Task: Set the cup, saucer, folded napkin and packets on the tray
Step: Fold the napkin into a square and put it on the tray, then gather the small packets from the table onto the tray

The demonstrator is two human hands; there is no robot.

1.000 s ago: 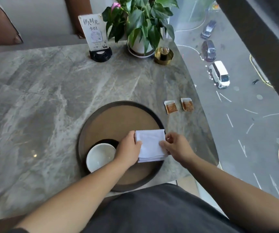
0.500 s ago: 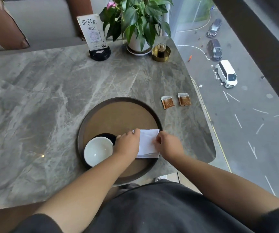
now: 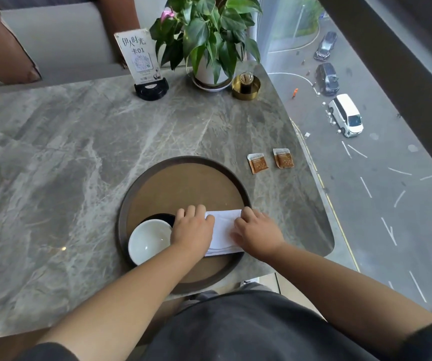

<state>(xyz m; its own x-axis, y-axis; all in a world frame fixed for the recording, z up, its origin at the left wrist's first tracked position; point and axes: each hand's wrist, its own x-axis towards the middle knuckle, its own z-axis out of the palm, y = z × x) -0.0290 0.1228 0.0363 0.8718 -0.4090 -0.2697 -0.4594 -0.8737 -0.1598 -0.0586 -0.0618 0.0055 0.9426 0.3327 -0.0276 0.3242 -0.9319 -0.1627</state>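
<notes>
Head view, first speaker: Our left hand (image 3: 193,230) and right hand (image 3: 257,234) press flat, fingers spread, on the folded napkin (image 3: 222,230) on the tray (image 3: 183,183).
Second speaker: Cup (image 3: 148,241) beside it, seemingly on the saucer (image 3: 164,218); packets (image 3: 257,163) lie on the table (image 3: 79,157).

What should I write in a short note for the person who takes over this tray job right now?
Left hand and right hand: both lie flat on the folded napkin, pressing it onto the tray.
Done: white cup sits on the dark saucer, on the tray's left side; the napkin lies beside them.
Left: the two packets lie on the table, right of the tray. Move both onto it.
</notes>
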